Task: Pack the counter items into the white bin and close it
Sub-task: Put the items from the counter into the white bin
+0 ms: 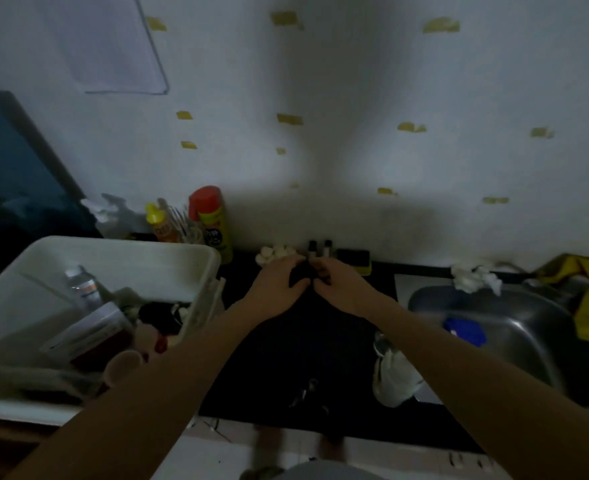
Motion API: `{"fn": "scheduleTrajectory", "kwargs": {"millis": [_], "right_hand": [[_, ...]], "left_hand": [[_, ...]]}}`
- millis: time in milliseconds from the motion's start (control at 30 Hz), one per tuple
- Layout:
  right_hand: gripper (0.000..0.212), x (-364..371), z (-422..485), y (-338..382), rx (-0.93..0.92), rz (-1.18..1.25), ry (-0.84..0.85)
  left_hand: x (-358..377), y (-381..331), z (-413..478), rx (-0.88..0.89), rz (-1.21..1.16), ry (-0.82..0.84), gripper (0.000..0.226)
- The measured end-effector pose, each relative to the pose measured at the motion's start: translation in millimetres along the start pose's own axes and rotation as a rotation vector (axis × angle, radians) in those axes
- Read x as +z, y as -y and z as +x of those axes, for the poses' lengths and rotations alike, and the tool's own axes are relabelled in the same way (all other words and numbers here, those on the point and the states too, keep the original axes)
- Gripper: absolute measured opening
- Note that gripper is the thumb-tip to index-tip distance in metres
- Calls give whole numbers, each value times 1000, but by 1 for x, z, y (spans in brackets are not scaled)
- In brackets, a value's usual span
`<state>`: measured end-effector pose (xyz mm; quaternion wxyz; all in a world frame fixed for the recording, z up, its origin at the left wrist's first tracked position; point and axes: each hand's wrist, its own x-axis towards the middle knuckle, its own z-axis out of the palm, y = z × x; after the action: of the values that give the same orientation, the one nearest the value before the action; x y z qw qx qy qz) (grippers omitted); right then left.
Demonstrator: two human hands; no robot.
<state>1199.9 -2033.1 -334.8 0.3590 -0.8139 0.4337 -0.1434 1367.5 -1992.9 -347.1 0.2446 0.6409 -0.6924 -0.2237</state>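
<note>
Left hand (277, 284) and right hand (343, 287) curl fingers round 1 dark item (301, 276); identity unclear.

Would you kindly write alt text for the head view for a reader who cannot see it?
In dim light, a left hand and right hand together pinch a small dark item at the back of a black counter, between an open, part-filled white bin and a steel sink.

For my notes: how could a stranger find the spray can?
Find the white bin on the left. Behind its far right corner, at the wall, stands the spray can. Only it has a red cap; the neighbouring bottle's is yellow.
</note>
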Motion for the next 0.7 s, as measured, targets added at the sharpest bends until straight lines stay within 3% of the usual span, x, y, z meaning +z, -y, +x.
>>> {"fn": "scheduleTrajectory", "kwargs": {"millis": [100, 267, 500, 700], "right_hand": [[27, -5, -23, -30, 56, 16, -19], [44, -10, -61, -77, 230, 47, -67], [48, -11, -107, -125, 382, 122, -89], [36, 0, -131, -135, 399, 160, -133]], "left_hand": [[34, -14, -3, 18, -54, 67, 43], [85, -28, -5, 3, -57, 178, 54], [133, -50, -8, 6, -134, 304, 53], [162, -61, -26, -21, -319, 404, 51]]}}
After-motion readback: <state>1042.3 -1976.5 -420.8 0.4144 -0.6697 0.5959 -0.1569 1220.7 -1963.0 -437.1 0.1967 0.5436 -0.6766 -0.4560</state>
